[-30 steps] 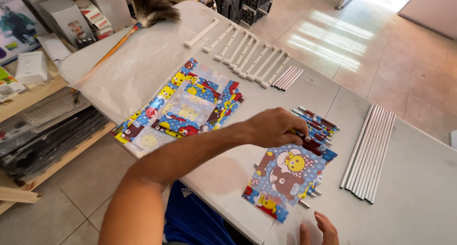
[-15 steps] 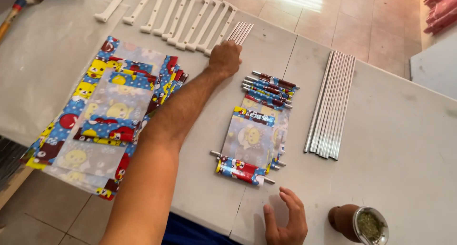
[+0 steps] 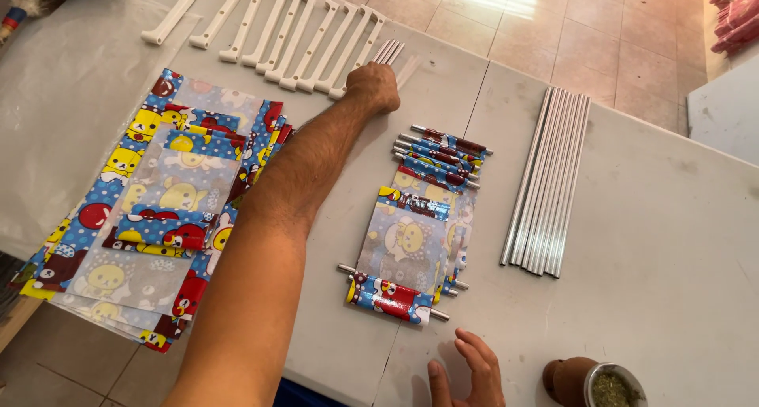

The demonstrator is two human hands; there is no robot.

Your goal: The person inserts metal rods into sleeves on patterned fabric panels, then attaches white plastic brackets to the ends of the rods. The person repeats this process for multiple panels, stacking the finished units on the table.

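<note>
I see no packages, labels, signs or screens here, near or far, left or right, on my table.

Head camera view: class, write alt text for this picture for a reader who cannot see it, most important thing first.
A person's left hand reaches across a grey table to a few short thin metal rods, beside a row of white plastic bars. The right hand rests flat at the near edge, by cartoon-print sheets on rods, a flat stack of sheets and long metal rods.
</note>
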